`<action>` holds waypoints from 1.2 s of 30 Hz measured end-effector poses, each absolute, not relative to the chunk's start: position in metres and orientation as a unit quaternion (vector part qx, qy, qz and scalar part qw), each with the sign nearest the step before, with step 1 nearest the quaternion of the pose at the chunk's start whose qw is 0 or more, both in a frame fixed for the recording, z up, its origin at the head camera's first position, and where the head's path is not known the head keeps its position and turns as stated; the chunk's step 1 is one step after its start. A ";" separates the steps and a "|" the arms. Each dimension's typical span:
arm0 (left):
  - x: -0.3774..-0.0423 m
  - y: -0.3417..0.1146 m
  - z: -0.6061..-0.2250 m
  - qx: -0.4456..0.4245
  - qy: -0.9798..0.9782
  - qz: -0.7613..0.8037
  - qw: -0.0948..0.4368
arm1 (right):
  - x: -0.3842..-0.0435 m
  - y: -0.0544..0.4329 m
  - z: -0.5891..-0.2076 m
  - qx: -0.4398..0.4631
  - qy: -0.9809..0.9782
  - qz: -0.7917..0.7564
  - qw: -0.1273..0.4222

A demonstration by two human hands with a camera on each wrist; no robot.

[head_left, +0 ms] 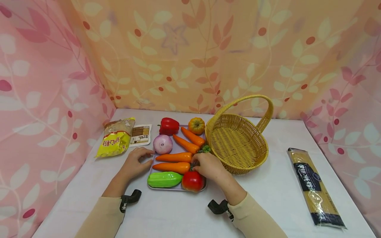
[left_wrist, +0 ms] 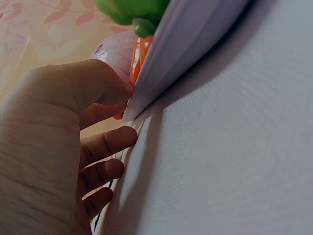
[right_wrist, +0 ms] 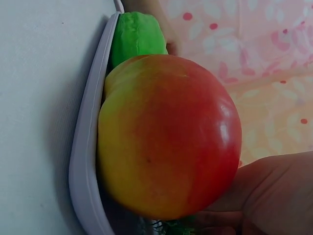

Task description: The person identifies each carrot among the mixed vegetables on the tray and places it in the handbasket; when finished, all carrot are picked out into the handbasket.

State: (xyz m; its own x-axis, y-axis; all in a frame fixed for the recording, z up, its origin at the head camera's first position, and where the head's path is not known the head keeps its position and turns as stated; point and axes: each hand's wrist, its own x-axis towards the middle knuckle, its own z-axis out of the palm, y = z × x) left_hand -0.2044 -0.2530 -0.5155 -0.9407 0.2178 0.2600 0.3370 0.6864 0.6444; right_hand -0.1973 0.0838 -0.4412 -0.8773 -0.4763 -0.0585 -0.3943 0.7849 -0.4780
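A lavender tray (head_left: 175,189) holds several orange carrots (head_left: 172,167), a purple onion (head_left: 162,144), a red bell pepper (head_left: 168,126), a small orange pumpkin (head_left: 196,125), a ridged green vegetable (head_left: 164,179) and a round red fruit (right_wrist: 168,137) with a yellow-green side. At the tray's left edge is my left hand (head_left: 136,164), fingers apart and loosely bent, thumb tip against the rim in the left wrist view. My right hand (head_left: 209,166) pinches the leafy end of the lower carrot, just behind the red fruit; its fingertips are partly hidden.
A yellow wicker basket (head_left: 238,142) with a tall handle stands against the tray's right side. Left of the tray lie a yellow food bag (head_left: 115,138) and a flat brown-and-white packet (head_left: 141,135). A long pasta packet (head_left: 312,185) lies far right. Patterned curtains enclose the table.
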 end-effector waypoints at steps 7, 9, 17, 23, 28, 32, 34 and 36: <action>-0.204 -0.253 -0.516 -0.150 -0.915 -0.367 0.082 | -0.200 0.084 -0.442 -0.241 0.927 -0.270 0.097; -0.204 -0.253 -0.515 -0.153 -0.913 -0.369 0.087 | -0.200 0.084 -0.440 -0.241 0.926 -0.273 0.095; -0.204 -0.252 -0.512 -0.154 -0.912 -0.370 0.083 | -0.195 0.086 -0.429 -0.234 0.922 -0.295 0.090; -0.204 -0.251 -0.512 -0.148 -0.914 -0.368 0.080 | -0.192 0.084 -0.425 -0.244 0.913 -0.311 0.100; -0.203 -0.250 -0.513 -0.149 -0.913 -0.370 0.086 | -0.187 0.081 -0.421 -0.280 0.911 -0.289 0.090; -0.203 -0.250 -0.513 -0.150 -0.912 -0.371 0.088 | -0.185 0.080 -0.418 -0.298 0.899 -0.310 0.077; -0.203 -0.251 -0.513 -0.152 -0.912 -0.371 0.089 | -0.185 0.080 -0.418 -0.297 0.889 -0.340 0.075; -0.204 -0.251 -0.514 -0.153 -0.911 -0.371 0.090 | -0.184 0.081 -0.417 -0.292 0.876 -0.377 0.074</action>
State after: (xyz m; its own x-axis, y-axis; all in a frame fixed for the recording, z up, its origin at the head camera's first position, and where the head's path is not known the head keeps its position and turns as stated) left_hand -0.2037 -0.2511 -0.5140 -0.9371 0.2115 0.2777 0.3454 0.6778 0.6491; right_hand -0.1844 0.0809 -0.4171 -0.8179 -0.5681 0.0909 -0.4563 0.5445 -0.7038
